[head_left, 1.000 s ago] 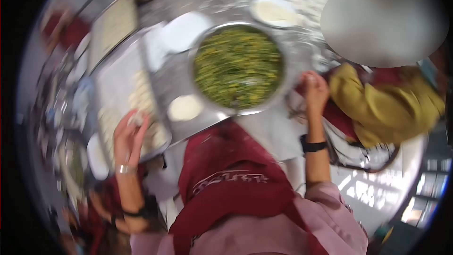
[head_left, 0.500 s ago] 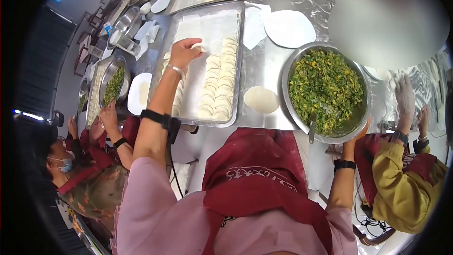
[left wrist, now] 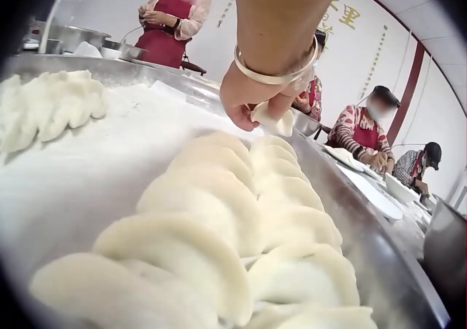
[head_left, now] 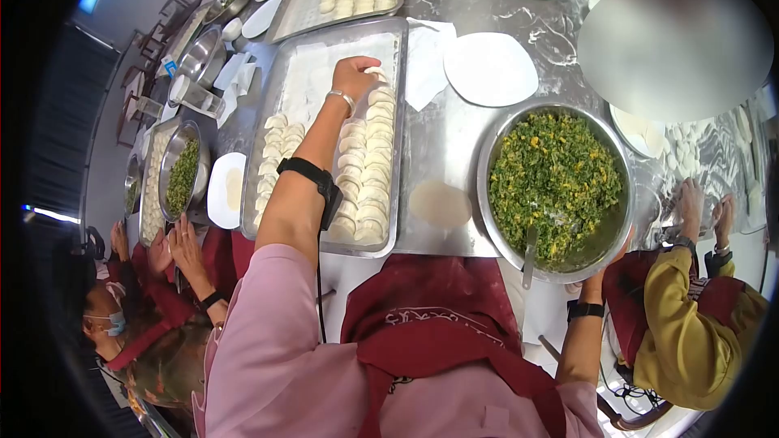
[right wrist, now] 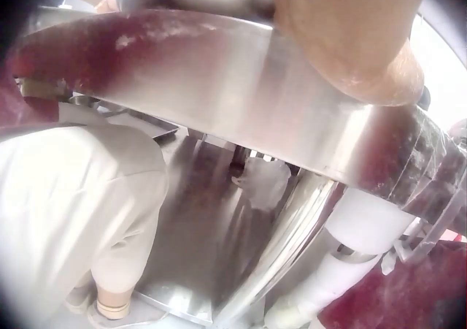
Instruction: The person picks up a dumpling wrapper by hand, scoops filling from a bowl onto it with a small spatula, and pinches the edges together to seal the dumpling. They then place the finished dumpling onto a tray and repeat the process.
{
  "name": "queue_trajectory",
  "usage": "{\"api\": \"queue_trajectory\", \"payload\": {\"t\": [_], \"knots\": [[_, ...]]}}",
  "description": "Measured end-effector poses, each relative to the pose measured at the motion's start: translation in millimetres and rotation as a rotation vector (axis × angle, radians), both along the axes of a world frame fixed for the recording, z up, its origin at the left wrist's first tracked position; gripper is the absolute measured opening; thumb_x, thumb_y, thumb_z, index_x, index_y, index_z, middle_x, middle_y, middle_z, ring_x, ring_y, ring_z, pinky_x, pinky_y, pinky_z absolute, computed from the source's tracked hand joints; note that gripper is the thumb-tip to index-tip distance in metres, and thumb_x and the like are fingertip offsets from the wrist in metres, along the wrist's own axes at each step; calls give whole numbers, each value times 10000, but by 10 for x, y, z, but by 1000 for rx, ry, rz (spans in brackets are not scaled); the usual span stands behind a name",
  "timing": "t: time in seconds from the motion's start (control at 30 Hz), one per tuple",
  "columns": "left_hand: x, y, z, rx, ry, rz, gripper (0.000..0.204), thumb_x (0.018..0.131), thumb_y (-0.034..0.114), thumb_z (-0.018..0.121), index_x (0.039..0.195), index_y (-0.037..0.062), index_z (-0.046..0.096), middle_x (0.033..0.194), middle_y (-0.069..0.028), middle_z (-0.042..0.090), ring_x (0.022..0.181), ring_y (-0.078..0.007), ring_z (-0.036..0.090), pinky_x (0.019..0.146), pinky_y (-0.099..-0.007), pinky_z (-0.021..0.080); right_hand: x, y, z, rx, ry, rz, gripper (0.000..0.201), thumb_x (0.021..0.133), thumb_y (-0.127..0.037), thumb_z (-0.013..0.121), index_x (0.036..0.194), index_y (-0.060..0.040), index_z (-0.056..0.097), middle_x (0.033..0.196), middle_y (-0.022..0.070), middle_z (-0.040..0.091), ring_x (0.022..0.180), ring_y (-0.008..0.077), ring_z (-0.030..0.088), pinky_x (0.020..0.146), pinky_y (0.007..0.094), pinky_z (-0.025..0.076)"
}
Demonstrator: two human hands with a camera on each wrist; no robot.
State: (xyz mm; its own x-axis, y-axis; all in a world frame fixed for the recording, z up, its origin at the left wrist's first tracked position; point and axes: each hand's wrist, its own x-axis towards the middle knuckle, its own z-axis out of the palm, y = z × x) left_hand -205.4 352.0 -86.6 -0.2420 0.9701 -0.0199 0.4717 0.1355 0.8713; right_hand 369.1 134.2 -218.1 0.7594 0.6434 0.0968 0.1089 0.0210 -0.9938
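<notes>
While pinching a pale half-moon dumpling [left wrist: 279, 121] with the curled fingers of the left hand [head_left: 355, 79], seems to be at the placing step, at the upper end of the right-hand dumpling row [head_left: 375, 174] in a silver metal tray [head_left: 401, 130], upper left of centre. Next, calls for settling it snugly, then releasing gently. Cannot tell the right hand's [head_left: 613, 264] finger state behind the wide steel bowl [head_left: 484, 203].

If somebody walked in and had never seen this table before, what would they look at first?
Probably the big metal bowl near the table's front edge, because its chopped green-and-yellow mix is so bright. Next might come the neat rows of pale dumplings in the metal tray, left of the bowl. At the far end of the tray's right-hand row, the left hand pinches one more dumpling.
</notes>
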Motion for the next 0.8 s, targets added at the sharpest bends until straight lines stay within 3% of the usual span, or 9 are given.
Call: {"api": "queue_trajectory", "payload": {"t": [0.33, 0.53, 0.63, 0.8], "knots": [[82, 195, -250, -41, 171, -66, 301, 751, -74, 656, 1032, 0, 736, 917, -75, 728, 780, -131, 652, 737, -248, 526, -27, -54, 41, -12, 26, -33, 205, 941, -156, 534, 1043, -29, 658, 980, 43, 618, 852, 168, 626, 769, 309, 501], [111, 154, -213, -74, 78, -82, 306, 750, -98, 630, 1019, -2, 740, 900, -72, 727, 775, -127, 649, 734, -247, 524, -39, -65, 63, -16, 33, -40, 211, 946, -170, 526, 1033, -28, 657, 970, 40, 618, 843, 162, 623, 767, 305, 500], [111, 142, -193, -63, 181, -100, 311, 756, -86, 624, 1027, 12, 743, 933, -87, 742, 804, -148, 673, 768, -260, 532, -57, -78, 77, -18, 34, -42, 215, 949, -177, 522, 1028, -28, 656, 966, 39, 618, 839, 160, 621, 766, 303, 499], [115, 107, -157, 82, 556, -201, 345, 763, -26, 580, 1048, 74, 746, 1016, -136, 726, 903, -265, 695, 854, -327, 535, -74, -54, 100, -14, 39, -40, 223, 953, -188, 516, 1019, -27, 655, 958, 37, 618, 832, 155, 619, 764, 299, 499]]}}
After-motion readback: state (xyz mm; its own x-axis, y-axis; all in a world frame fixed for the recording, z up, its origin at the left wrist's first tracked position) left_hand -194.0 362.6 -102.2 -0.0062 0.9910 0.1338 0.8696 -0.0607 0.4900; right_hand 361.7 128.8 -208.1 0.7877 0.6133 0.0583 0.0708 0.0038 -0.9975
